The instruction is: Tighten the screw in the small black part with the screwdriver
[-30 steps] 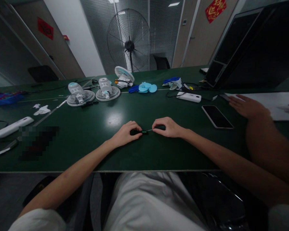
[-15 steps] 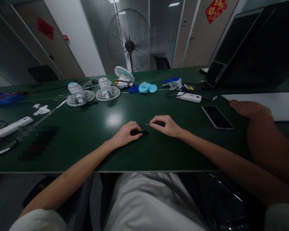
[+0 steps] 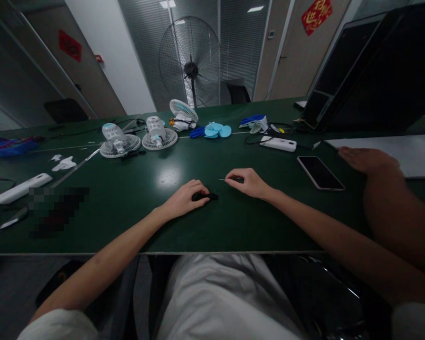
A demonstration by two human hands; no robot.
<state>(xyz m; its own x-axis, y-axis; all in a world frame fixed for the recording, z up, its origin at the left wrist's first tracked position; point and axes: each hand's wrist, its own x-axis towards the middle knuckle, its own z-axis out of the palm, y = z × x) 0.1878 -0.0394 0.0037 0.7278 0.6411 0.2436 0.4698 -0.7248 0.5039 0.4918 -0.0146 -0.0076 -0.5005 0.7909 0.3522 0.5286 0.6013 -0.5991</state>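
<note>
Resting on the green table (image 3: 184, 231), my left hand (image 3: 186, 199) is closed around a small black part (image 3: 212, 196), most of which the fingers hide. My right hand (image 3: 248, 183) pinches a screwdriver (image 3: 221, 179) with a thin metal shaft and a dark handle that shows partly between the fingers. The shaft points left, and its tip is slightly above and apart from the black part.
A co-worker's hand (image 3: 371, 161) lies at the right beside a white board (image 3: 414, 153). A phone (image 3: 320, 173) and a white power strip (image 3: 278, 143) are nearby. White fan heads (image 3: 160, 139), light-blue blades (image 3: 217, 130) and gloves (image 3: 255, 123) stand farther back.
My right hand has drawn the screwdriver a little to the right, away from the black part. My left hand stays nearly in place.
</note>
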